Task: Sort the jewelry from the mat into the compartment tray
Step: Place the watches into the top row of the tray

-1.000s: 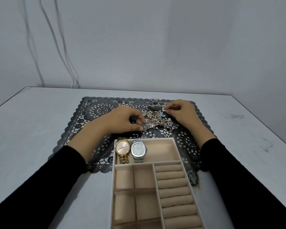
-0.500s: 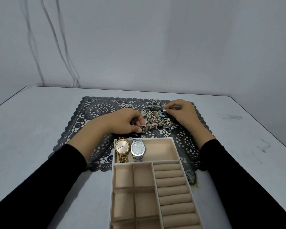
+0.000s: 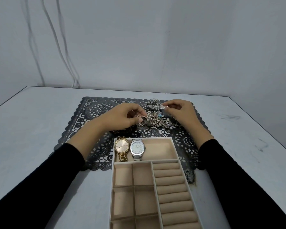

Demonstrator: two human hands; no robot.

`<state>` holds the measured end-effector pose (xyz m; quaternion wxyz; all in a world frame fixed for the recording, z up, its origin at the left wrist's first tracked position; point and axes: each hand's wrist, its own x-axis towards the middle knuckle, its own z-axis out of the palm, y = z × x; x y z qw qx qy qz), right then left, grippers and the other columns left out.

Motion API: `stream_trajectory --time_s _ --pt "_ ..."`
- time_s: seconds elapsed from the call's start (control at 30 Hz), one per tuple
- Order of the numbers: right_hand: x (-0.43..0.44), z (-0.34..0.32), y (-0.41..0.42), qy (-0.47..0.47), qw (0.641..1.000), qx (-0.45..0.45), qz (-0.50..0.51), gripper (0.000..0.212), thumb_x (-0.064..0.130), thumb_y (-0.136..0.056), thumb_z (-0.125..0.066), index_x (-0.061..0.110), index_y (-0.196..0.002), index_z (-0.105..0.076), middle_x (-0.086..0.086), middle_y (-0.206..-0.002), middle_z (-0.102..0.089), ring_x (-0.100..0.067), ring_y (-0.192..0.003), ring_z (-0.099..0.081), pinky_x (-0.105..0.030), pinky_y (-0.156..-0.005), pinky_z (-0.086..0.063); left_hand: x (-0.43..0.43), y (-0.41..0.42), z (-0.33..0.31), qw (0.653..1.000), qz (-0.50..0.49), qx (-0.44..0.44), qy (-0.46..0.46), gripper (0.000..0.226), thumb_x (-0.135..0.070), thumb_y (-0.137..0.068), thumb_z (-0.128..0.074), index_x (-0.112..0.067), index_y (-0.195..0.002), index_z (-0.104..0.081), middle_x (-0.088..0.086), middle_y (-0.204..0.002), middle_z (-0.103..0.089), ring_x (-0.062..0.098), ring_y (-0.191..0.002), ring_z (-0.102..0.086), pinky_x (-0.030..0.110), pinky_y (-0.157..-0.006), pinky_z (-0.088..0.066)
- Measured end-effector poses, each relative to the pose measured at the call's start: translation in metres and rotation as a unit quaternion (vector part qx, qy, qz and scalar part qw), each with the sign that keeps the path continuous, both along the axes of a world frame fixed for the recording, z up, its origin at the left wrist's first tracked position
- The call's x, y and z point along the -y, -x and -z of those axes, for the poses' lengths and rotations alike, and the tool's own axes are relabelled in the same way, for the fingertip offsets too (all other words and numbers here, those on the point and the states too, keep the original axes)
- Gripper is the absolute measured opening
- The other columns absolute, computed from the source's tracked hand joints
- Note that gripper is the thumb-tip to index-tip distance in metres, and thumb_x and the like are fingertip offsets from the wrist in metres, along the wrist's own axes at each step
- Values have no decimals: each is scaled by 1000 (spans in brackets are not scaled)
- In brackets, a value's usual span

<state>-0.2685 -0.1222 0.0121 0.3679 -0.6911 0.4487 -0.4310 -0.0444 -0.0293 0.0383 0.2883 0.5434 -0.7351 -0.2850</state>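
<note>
A tangled pile of silver jewelry (image 3: pixel 158 119) lies on the black lace mat (image 3: pixel 96 113) behind the beige compartment tray (image 3: pixel 175 149). My left hand (image 3: pixel 122 117) pinches a small dark-faced silver piece (image 3: pixel 145 119) at the pile's left edge. My right hand (image 3: pixel 182 111) pinches a small silver piece (image 3: pixel 163 106) at the pile's far right. A gold watch (image 3: pixel 121 146) and a silver watch (image 3: pixel 137 148) lie side by side in the tray's far compartment. The square compartments and the ring rolls (image 3: pixel 172 189) hold nothing.
A few loose rings (image 3: pixel 102 105) lie on the mat's far left. A dark bracelet (image 3: pixel 122 130) lies on the mat under my left wrist. The grey table (image 3: pixel 31 129) ends at a wall with hanging cables (image 3: pixel 63 52).
My left hand has lifted its piece slightly up and away from the mat. My right hand has barely moved at the pile's far side.
</note>
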Motion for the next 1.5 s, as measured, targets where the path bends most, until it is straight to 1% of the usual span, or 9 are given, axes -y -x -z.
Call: stream_trajectory --time_s 0.13,0.3,0.53,0.83,0.97,1.1,1.2,1.33,1.5 --pt "-1 -2 -2 14 1000 26 -2 14 4 -78 -74 8 -91 -75 0 -76 -70 3 -59 -59 -12 -60 -48 0 -2 6 997 -24 -78 4 15 -15 -94 -60 -24 -105 -65 5 -84 -61 12 -66 -54 16 -58 -45" --pt "-1 0 -3 21 999 46 2 13 -2 -82 -68 6 -91 -75 -24 -86 -71 -18 -66 -57 -19 -58 -48 1 -6 13 986 -74 -151 6 18 -10 -96 -55 -25 -90 -63 -10 -81 -64 2 -66 -59 17 -62 -46" --pt "2 1 -5 21 997 73 6 15 0 -82 -68 10 -91 -76 0 -97 -74 -8 -92 -68 -26 -90 -53 8 -4 18 983 -98 -156 2 24 -8 -97 -52 -24 -90 -67 -1 -91 -70 0 -78 -66 10 -64 -44" --pt "2 2 -9 18 994 109 -2 13 2 -84 -68 12 -89 -76 3 -95 -74 -14 -85 -69 -25 -83 -54 13 -1 19 985 -111 -131 8 20 -15 -96 -57 -29 -97 -71 -4 -93 -72 26 -92 -69 15 -71 -48" --pt "2 1 -10 22 994 111 0 13 3 -85 -68 12 -91 -76 2 -100 -74 -8 -91 -69 -21 -87 -53 12 -2 21 986 -88 -140 -3 15 -28 -86 -72 -28 -101 -72 12 -70 -59 18 -68 -49 25 -74 -41" --pt "-1 -3 -10 12 991 130 3 14 2 -85 -67 9 -94 -75 3 -95 -74 -4 -88 -68 -14 -79 -51 10 0 19 987 -84 -137 1 15 -19 -88 -70 -22 -103 -70 -1 -55 -40 13 -50 -32 11 -49 -34" --pt "-4 -6 -10 19 992 127 -2 15 3 -85 -68 8 -96 -75 2 -95 -74 -5 -91 -68 -15 -81 -51 8 1 18 985 -92 -143 22 13 -18 -88 -69 -17 -101 -69 -10 -50 -48 10 -50 -39 8 -57 -38" --pt "-8 -11 -10 18 993 121 -3 14 8 -85 -69 13 -97 -76 4 -95 -75 -9 -89 -68 -18 -82 -53 7 -2 16 977 -110 -178 51 8 -18 -86 -71 -24 -91 -68 5 -94 -73 15 -80 -65 28 -80 -52" --pt "-19 -24 -12 19 987 158 -27 16 6 -86 -68 13 -99 -75 3 -100 -74 -9 -98 -68 -22 -88 -52 -4 0 3 958 -138 -240 71 13 -8 -87 -69 -16 -89 -58 2 -87 -70 6 -75 -67 20 -74 -53"
